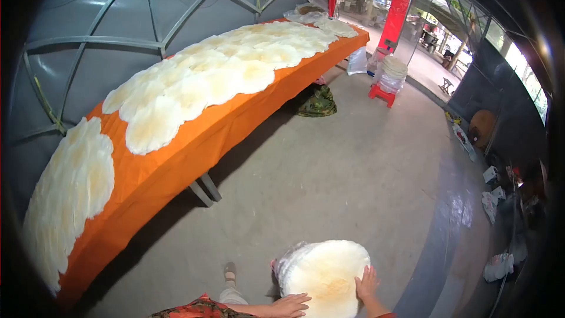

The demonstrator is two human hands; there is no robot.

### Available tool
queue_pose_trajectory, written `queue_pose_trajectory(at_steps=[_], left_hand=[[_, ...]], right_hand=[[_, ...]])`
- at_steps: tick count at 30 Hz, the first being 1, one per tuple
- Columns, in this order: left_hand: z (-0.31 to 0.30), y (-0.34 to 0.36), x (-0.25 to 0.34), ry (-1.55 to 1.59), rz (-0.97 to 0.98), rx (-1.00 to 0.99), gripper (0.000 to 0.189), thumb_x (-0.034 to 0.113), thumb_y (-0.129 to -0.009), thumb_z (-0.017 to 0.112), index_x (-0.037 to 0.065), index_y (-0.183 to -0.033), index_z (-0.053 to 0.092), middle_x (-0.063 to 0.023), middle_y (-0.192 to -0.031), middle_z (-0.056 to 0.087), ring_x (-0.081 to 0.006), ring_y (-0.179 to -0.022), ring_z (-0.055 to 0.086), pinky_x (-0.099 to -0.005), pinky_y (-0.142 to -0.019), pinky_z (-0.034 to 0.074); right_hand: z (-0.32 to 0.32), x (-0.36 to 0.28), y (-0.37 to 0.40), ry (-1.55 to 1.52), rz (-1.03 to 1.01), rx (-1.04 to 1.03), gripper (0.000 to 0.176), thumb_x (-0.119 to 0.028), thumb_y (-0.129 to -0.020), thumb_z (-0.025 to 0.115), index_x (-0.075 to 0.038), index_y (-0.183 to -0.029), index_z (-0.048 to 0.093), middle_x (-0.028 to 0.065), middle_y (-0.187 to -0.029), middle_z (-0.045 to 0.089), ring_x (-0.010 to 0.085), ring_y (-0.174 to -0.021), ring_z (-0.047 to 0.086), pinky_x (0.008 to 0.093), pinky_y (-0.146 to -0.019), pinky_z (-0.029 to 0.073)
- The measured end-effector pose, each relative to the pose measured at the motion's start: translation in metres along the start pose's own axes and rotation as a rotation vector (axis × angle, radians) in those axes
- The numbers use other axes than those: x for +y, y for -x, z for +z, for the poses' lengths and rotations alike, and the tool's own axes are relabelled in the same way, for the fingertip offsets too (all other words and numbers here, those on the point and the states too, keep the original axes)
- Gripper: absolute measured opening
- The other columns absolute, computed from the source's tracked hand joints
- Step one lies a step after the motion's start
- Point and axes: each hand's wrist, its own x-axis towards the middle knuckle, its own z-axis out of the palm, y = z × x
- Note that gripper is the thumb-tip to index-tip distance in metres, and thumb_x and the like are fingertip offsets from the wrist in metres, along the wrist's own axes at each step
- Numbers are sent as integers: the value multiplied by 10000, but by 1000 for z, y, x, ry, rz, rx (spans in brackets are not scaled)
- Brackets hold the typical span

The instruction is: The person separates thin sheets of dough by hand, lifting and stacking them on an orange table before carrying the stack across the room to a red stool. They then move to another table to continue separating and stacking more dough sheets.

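Observation:
A stack of round, pale flatbreads [329, 268] with a browned patch on top stands low in front of me, clear plastic showing along its left side. My left hand [291, 305] rests on its near left edge, fingers stretched out. Against the right edge lies my right hand [368, 284], its fingers spread over the top flatbread. Neither hand is closed around anything. Many similar flatbreads [223, 68] overlap on the long table with an orange cloth [229, 121] to the left.
Another wrapped stack of flatbreads [393, 70] sits on a red stool [382, 95] near the doorway. A camouflage-patterned bundle [316, 103] lies by the table's underside. Bags and boxes [499, 266] line the right wall. Metal table legs [205, 191] reach the concrete floor [294, 182].

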Motion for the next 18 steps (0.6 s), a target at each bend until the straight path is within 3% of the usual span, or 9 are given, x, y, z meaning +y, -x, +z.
queue_pose_trajectory(at_steps=[3, 4, 5, 6, 8, 9, 12, 15, 18], left_hand=[[-31, 33, -64, 232, -181, 179, 273, 187, -827, 592, 16, -1038, 618, -177, -1084, 582, -354, -1028, 522, -446, -898, 427], [-36, 58, -113, 362, -304, 49, 484, 417, -894, 516, 120, -1275, 518, -147, -1325, 487, -274, -1206, 486, -425, -984, 386], [-79, 75, -112, 254, -494, 172, 383, 354, -856, 583, 76, -1119, 613, -132, -1090, 630, -280, -988, 612, -338, -831, 484], [-101, 108, -141, 362, -665, 249, 388, 333, -839, 609, 76, -1129, 608, -139, -1029, 650, -307, -957, 622, -372, -811, 495], [-168, 160, -176, 238, -731, 399, 311, 290, -838, 604, 57, -1042, 638, -145, -965, 666, -310, -875, 645, -386, -768, 506], [-223, 169, -155, 261, -885, 474, 271, 255, -833, 606, 47, -1003, 642, -145, -915, 671, -317, -845, 646, -391, -752, 506], [-296, 197, -214, -4, -922, 578, 244, 228, -830, 597, 36, -976, 639, -142, -848, 675, -320, -828, 648, -398, -744, 508], [-390, 147, -246, -214, -903, 572, 223, 178, -823, 614, 23, -984, 628, -152, -832, 669, -302, -811, 655, -378, -741, 515], [-448, 72, -285, 58, -644, 774, 198, 56, -808, 627, -10, -993, 606, -134, -867, 653, -217, -793, 646, -308, -721, 512]], right_hand=[[-19, -31, 5, 89, 138, -63, 734, -420, -828, 573, -110, -1421, 272, 157, -1495, 205, 318, -1384, 184, 608, -1066, 158], [-34, -53, 10, 99, 215, -81, 716, -410, -818, 584, -109, -1402, 299, 154, -1483, 228, 315, -1380, 194, 608, -1061, 174], [-52, -78, 13, 107, 293, -102, 698, -400, -808, 595, -108, -1382, 327, 152, -1470, 251, 311, -1376, 204, 608, -1055, 189], [-63, -97, 14, 116, 370, -125, 681, -390, -798, 606, -107, -1363, 355, 150, -1457, 275, 308, -1372, 214, 608, -1050, 204], [-53, -104, 0, 161, 455, -45, 616, -345, -780, 619, -102, -1304, 408, 145, -1428, 313, 299, -1355, 249, 610, -1023, 248], [-43, -110, -11, 173, 495, -6, 583, -322, -771, 626, -99, -1275, 435, 143, -1413, 332, 294, -1347, 267, 611, -1010, 269], [-21, -122, -24, 48, 502, 245, 479, -243, -757, 619, -86, -1191, 490, 130, -1343, 395, 296, -1299, 340, 600, -973, 323], [-38, -163, -23, 75, 423, 83, 380, -207, -744, 622, -67, -1081, 521, 128, -1226, 465, 314, -1206, 427, 547, -941, 381], [8, -143, -45, -65, 504, 149, 324, -185, -739, 631, -60, -1017, 523, 138, -1129, 495, 335, -1138, 462, 496, -920, 409]])
